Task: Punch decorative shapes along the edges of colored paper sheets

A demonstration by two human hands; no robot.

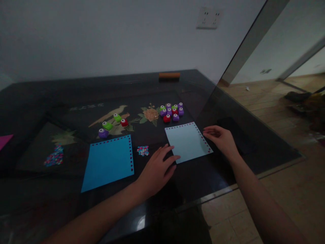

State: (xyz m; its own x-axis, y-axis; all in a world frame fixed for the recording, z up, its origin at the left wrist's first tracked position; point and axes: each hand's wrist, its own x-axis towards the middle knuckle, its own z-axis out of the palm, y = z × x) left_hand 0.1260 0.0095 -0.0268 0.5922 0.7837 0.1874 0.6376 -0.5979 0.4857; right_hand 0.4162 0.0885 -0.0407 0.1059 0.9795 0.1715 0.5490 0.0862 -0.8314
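Observation:
A pale blue sheet of paper (186, 142) lies on the dark table, with small dark punched-looking marks along its top and right edges. My left hand (161, 167) rests at its left edge, fingers spread, some fingertips on the paper. Beside the right edge is my right hand (219, 137), its fingers loosely bent and the thumb slightly apart; I see nothing held in it. A brighter blue sheet (110, 162) with similar marks on its top and right edges lies to the left. Between the sheets sits a small pile of coloured paper bits (143, 150).
Several small craft punches (169, 112) in purple, green and red cluster behind the pale sheet. More punches (107, 125) stand behind the bright blue one. Farther left are another confetti pile (54, 156) and a pink sheet (4, 140). An orange-brown bar (169, 76) lies by the wall.

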